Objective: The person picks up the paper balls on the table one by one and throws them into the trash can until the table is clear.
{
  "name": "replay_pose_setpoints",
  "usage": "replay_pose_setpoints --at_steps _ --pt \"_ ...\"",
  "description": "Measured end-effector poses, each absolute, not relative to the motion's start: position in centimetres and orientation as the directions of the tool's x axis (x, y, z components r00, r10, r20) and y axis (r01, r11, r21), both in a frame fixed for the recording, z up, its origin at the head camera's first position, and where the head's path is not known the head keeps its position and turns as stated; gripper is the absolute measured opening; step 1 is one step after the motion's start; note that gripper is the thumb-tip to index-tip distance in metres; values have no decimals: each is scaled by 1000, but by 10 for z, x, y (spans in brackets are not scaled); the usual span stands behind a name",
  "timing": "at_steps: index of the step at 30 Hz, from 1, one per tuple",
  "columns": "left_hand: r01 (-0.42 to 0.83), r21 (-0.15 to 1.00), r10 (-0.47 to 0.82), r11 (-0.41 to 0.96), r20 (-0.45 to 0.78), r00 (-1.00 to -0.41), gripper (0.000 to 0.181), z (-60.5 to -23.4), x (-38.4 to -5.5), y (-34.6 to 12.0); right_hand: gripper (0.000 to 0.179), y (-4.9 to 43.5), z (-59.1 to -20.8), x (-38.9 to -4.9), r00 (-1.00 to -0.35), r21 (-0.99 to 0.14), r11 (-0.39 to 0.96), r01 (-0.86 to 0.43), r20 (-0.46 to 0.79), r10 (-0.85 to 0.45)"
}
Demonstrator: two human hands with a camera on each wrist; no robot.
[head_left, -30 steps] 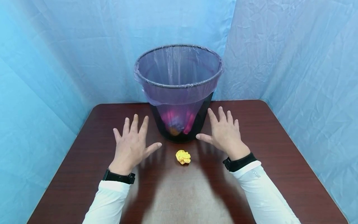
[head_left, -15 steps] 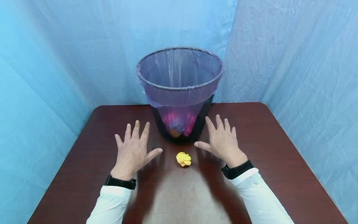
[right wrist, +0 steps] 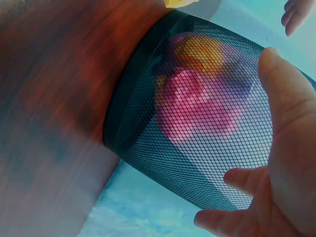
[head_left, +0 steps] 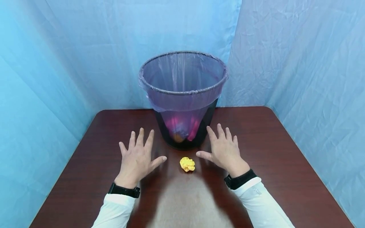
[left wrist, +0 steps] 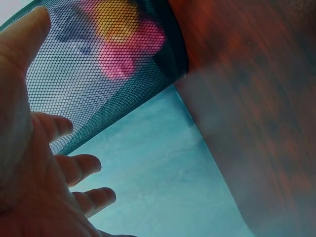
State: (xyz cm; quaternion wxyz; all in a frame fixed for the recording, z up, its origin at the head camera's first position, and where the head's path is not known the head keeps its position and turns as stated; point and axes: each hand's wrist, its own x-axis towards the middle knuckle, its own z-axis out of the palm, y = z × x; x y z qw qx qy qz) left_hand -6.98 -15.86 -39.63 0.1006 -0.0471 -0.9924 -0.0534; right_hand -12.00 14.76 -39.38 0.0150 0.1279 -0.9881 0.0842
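Observation:
A crumpled yellow paper ball (head_left: pixel 187 164) lies on the table between my two hands. Behind it stands a black mesh wastebasket (head_left: pixel 185 144) lined with a translucent purple bag (head_left: pixel 182 101). Pink and orange crumpled pieces (right wrist: pixel 195 94) show through the mesh near its bottom. My left hand (head_left: pixel 135 161) is held over the table left of the ball, palm down, fingers spread, holding nothing. On the other side, my right hand (head_left: pixel 225 150) also has its fingers spread and nothing in it; its fingertips overlap the basket's lower right side in the head view.
The dark red-brown wooden table (head_left: pixel 285 177) has rounded far corners. Light blue cloth (head_left: pixel 85 57) hangs behind it and along both sides. A black band (head_left: pixel 124 190) circles each wrist, below white sleeves.
Both hands have drawn back slightly toward the person and a little closer together, fingers still spread. The basket and paper ball sit slightly lower in the head view, as does the table edge.

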Motion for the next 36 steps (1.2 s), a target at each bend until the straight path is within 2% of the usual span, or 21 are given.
replay_pose_setpoints --at_steps 36 --pt "88 117 69 989 157 -985 108 -415 -63 -157 103 122 -416 -106 -946 -163 933 -319 -8 -325"
